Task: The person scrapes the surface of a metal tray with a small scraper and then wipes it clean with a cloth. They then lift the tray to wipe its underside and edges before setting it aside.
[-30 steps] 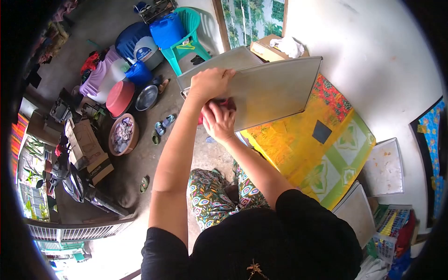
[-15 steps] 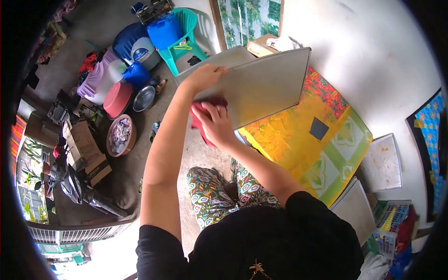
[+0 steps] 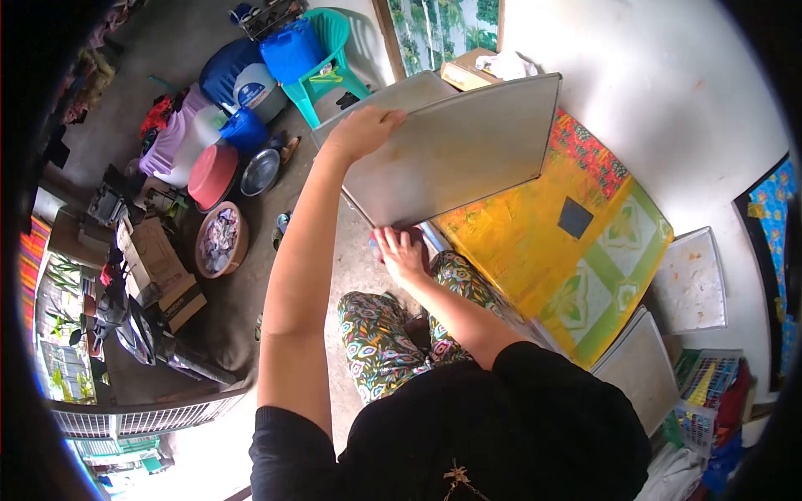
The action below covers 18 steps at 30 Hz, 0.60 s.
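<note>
A flat grey metal tray (image 3: 459, 150) with a raised rim stands on edge, tilted, over the yellow cloth-covered table. My left hand (image 3: 361, 134) is closed over its upper left edge, fingertips partly hidden. At the tray's lower left corner, my right hand (image 3: 404, 255) presses a dark red cloth (image 3: 415, 235) against the rim, fingers curved over it. Most of the cloth is hidden under that hand. A second metal tray (image 3: 418, 88) shows behind the first one.
The table cover (image 3: 510, 225) has a dark square patch (image 3: 575, 218). More trays lean at the right, one by the wall (image 3: 690, 280) and one beside the table (image 3: 637, 367). Left on the floor stand a basin of crumpled pieces (image 3: 220, 242), a pink tub (image 3: 212, 177) and a green chair (image 3: 334, 50).
My right hand has slid the red cloth down from the tray's left face to its lower corner. My left hand keeps its hold on the upper edge.
</note>
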Motion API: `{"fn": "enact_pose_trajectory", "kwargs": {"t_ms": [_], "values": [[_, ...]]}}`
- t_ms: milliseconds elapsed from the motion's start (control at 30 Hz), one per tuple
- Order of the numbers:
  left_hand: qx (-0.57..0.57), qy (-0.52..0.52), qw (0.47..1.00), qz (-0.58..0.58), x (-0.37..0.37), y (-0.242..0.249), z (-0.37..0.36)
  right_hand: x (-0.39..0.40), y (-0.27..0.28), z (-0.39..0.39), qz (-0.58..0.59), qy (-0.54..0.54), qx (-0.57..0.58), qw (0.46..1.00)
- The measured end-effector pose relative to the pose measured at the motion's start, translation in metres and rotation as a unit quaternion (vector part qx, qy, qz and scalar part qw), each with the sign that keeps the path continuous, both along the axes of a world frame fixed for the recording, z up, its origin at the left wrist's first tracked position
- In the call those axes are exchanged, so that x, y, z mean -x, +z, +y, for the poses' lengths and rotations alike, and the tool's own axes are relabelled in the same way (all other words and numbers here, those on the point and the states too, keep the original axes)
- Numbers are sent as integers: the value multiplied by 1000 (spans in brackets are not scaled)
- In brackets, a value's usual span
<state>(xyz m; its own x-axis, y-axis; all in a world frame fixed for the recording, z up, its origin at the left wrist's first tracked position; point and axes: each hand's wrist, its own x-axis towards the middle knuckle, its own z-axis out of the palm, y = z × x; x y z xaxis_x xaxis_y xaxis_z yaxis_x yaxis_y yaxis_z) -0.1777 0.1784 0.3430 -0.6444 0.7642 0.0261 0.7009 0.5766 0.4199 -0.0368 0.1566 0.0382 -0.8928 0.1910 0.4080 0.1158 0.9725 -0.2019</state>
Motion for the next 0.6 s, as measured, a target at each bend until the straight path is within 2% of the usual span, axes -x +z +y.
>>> {"fn": "enact_pose_trajectory", "kwargs": {"t_ms": [33, 100, 133, 267, 367, 433, 467, 600], "values": [[2, -10, 1000, 0, 0, -1, -1, -6, -23, 1, -64, -2, -2, 998], [3, 27, 999, 16, -13, 3, -3, -15, -59, 7, -215, 59, 11, 975], [3, 44, 999, 23, -17, 4, -2, -24, -45, 9, -179, 88, 11, 980], [11, 35, 999, -3, 9, -8, -7, -41, 39, 24, 26, 109, 144, 983], [11, -1, 997, -80, 25, -12, -8, -32, 101, 41, 185, 76, 122, 972], [0, -53, 988, -147, 26, -6, -6, -22, 131, 49, 252, 93, 68, 961], [-2, -45, 985, -169, 23, -1, -5, -16, 145, 52, 287, 102, 40, 952], [-44, -39, 960, -275, 14, 12, -2, 16, 190, 40, 320, 115, -24, 940]]}}
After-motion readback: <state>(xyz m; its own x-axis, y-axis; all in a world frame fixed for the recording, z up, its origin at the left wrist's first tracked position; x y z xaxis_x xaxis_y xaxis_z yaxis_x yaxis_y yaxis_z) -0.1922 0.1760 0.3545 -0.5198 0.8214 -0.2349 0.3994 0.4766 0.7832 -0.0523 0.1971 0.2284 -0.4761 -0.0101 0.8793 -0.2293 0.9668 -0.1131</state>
